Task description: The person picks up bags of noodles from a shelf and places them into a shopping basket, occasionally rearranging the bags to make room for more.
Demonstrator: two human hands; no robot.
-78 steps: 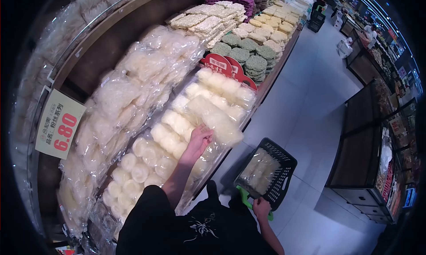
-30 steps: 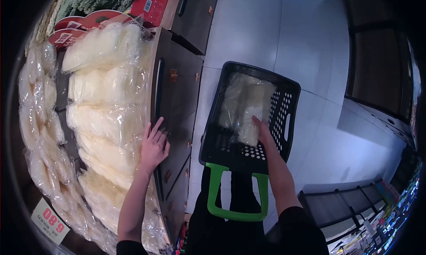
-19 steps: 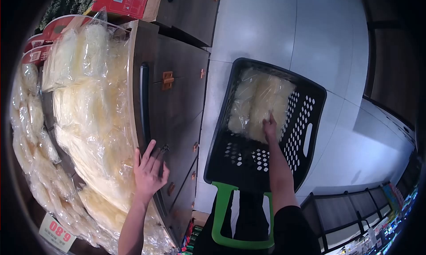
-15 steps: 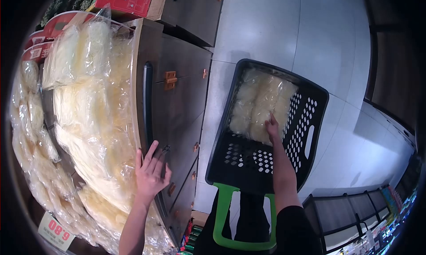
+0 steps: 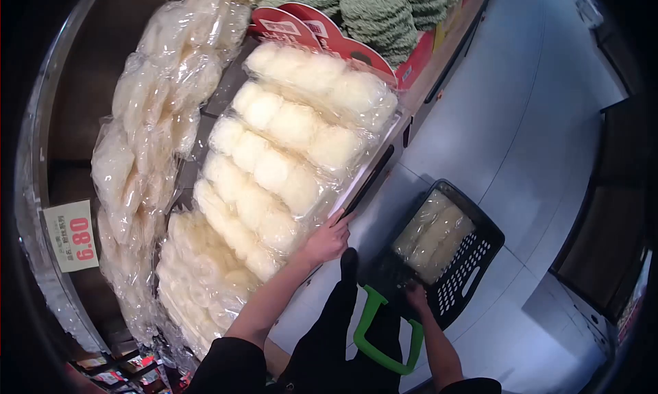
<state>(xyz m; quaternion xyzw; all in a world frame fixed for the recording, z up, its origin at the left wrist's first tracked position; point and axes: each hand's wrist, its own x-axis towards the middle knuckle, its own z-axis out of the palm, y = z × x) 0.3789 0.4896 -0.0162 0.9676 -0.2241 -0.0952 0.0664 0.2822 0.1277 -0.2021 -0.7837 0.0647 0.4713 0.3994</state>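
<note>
Clear bags of pale dried noodles (image 5: 267,164) lie in rows on the display counter. My left hand (image 5: 327,240) rests at the counter's front edge, its fingers bent round the edge by the dark handle. Below it on the floor stands a black basket (image 5: 488,224) with a green handle (image 5: 367,325) folded toward me. Inside the basket lie packs of noodles (image 5: 435,235). My right hand (image 5: 415,294) is over the near part of the basket, just below the packs; its fingers are dark and blurred, and whatever they may touch is hidden.
More bagged noodles (image 5: 154,140) lie further left on the counter. A price card (image 5: 71,236) reading 6.80 hangs at the left. Green noodle cakes (image 5: 377,17) and red signs (image 5: 301,27) are at the top. Dark shelving (image 5: 593,243) stands across the tiled floor.
The view has swung toward the counter. My left hand has gone from hovering with spread fingers to the counter edge. My right hand has drawn back from the packs toward the basket's near side.
</note>
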